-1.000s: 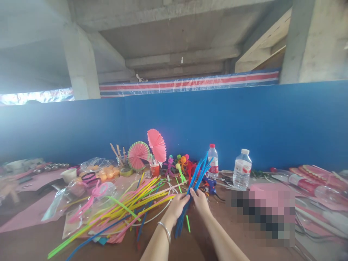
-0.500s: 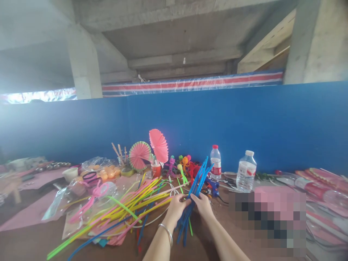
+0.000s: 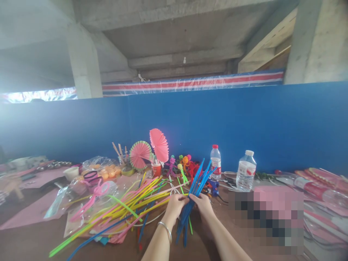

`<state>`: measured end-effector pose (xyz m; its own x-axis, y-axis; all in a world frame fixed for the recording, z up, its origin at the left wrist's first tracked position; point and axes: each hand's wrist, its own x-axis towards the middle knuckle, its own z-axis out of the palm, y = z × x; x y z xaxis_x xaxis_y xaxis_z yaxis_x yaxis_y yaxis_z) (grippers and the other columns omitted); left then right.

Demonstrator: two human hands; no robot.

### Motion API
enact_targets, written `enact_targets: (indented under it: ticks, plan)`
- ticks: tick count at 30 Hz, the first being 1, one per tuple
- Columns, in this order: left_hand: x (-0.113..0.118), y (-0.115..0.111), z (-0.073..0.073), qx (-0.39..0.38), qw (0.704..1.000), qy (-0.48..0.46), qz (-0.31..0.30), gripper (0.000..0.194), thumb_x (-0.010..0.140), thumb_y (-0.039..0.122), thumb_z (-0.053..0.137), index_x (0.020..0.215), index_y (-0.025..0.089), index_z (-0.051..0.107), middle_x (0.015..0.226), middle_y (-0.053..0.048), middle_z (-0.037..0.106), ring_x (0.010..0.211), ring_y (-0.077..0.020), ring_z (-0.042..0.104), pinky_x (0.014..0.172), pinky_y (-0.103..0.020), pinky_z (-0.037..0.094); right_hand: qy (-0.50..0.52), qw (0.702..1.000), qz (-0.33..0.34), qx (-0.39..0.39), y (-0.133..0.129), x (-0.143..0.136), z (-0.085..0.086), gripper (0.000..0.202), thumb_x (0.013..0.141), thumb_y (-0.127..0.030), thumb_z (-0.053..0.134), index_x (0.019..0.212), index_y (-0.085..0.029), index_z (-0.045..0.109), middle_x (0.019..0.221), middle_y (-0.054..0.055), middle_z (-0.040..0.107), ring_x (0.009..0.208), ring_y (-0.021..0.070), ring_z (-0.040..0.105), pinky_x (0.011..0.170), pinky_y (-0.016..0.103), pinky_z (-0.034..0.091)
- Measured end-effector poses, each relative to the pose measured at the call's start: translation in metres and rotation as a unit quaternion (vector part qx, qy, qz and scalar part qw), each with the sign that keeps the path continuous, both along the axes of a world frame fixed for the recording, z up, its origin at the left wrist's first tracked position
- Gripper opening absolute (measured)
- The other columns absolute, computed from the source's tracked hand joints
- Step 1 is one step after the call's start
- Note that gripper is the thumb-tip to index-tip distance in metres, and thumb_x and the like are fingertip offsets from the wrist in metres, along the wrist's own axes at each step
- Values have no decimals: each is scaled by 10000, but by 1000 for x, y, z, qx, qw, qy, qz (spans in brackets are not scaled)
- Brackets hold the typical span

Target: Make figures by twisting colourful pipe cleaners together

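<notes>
The blue sticks (image 3: pixel 188 209) are just right of centre in the lower part of the frame, a bundle tilted with its upper ends leaning right. From where I stand, the left hand (image 3: pixel 176 205) has its fingers clamped on the bundle's left side, and the right hand (image 3: pixel 203 205) pinches it from the right, the two thumbs close together. I'd call them light and thin, probably bendy rather than brittle; whether they are fuzzy or slick I can't make out. Both ends fan apart, so the middle, where the hands are, looks the best place to hold; gripped near a tip, some would likely slip loose. At lower left, a pile of coloured sticks (image 3: pixel 136 206) sprawls over the brown surface (image 3: pixel 130 251), near the left hand.
</notes>
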<state>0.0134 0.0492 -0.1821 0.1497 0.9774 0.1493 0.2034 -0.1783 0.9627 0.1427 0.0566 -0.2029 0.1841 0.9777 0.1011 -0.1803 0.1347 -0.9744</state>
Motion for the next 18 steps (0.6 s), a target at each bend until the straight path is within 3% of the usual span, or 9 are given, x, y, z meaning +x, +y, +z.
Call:
enact_targets:
  ticks: [7, 18]
  plan:
    - [-3, 1, -2, -17, 1000, 18, 0, 265, 625, 374, 620, 700, 126, 677, 595, -16, 625, 542, -135, 527, 519, -234, 366, 15, 999, -50, -4, 0, 11, 8, 356, 535, -462, 671, 629, -120, 651, 522, 35, 624, 473, 170, 559, 429, 249, 399]
    - [1, -3, 3, -37, 999, 30, -11, 243, 608, 354, 634, 665, 121, 677, 544, -9, 603, 493, -122, 501, 487, -230, 357, -9, 998, -60, 5, 5, 15, 4, 318, 552, -422, 679, 602, -111, 638, 448, -13, 557, 400, 111, 462, 409, 228, 343]
